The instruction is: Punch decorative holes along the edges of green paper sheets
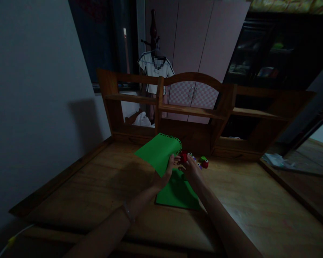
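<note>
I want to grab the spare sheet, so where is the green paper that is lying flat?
In the head view the flat green sheet lies on the wooden desk at centre, under both hands, below the lifted green sheet.

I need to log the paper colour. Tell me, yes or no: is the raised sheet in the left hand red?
No. The sheet that the left hand lifts off the wooden desk is green, with punched holes along its curled far edge.

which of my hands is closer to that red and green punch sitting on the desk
Right. Your right hand is just left of the red and green punch, with a small gap between them. Your left hand is farther left, holding the raised green sheet.
</note>
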`<state>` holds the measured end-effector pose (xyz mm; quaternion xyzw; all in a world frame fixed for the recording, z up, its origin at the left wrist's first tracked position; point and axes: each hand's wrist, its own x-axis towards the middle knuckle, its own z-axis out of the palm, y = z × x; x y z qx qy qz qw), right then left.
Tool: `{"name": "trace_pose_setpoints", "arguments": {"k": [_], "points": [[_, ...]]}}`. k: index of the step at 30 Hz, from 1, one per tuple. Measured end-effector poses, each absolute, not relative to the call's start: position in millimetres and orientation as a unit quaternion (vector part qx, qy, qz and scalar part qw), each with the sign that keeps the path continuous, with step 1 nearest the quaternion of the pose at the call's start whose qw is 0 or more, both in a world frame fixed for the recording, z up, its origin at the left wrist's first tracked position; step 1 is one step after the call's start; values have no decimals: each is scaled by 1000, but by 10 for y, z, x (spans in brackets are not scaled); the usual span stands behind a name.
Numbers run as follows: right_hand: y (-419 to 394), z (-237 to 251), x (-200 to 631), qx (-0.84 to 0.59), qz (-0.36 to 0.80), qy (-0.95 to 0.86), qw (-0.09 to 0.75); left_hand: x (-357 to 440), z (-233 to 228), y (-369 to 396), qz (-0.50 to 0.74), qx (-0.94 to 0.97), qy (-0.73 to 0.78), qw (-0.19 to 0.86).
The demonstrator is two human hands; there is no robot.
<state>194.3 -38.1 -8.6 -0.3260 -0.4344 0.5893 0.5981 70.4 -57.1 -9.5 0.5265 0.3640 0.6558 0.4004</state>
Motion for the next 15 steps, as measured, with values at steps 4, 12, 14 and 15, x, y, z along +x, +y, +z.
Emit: {"name": "trace_pose_setpoints", "arguments": {"k": [4,12,14,15], "points": [[-368,-112,1952,-314,611,-417,596,709,-58,-577,653,533,368,393],[-334,-161,1945,-320,597,-419,605,693,36,-639,628,566,372,382],[-337,-171,1949,-315,589,-424,611,685,75,-670,629,575,387,351],[-340,-174,1951,-313,586,-428,614,682,92,-683,630,576,396,339]]}}
